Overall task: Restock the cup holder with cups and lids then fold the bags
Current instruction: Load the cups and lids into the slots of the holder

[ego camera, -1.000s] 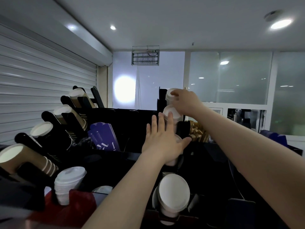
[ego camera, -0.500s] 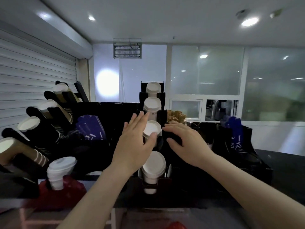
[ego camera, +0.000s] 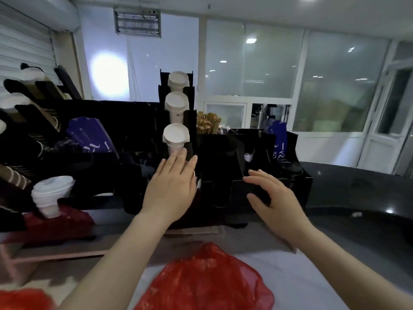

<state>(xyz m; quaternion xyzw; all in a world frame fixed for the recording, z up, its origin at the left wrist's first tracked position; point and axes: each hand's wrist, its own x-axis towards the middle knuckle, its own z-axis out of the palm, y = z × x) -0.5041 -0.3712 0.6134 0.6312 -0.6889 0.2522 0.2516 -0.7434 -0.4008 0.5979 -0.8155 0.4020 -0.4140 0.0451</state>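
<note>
Rightward from the cups the right hand had swung, loose and empty, while the left hand lay flat, fingers straight, fingertips at the lowest visible stack in the holder.

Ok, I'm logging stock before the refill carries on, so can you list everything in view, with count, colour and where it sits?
cup holder: one, black, tiered, centre
cup stacks: three showing, white, one above another in the cup holder
brown cups: several, blurred, in the rack at far left
lids: one stack, white, lower left
plastic bags: three, red, one by the lids, two at the near edge
blue packs: two lots, left and right of the cup holder
stirrers: one bunch, tan, right of the cup holder
counter: one, dark, glossy, at right
left hand: one, open, fingers straight, before the lowest visible stack
right hand: one, open, holding nothing, right of the left hand
</note>
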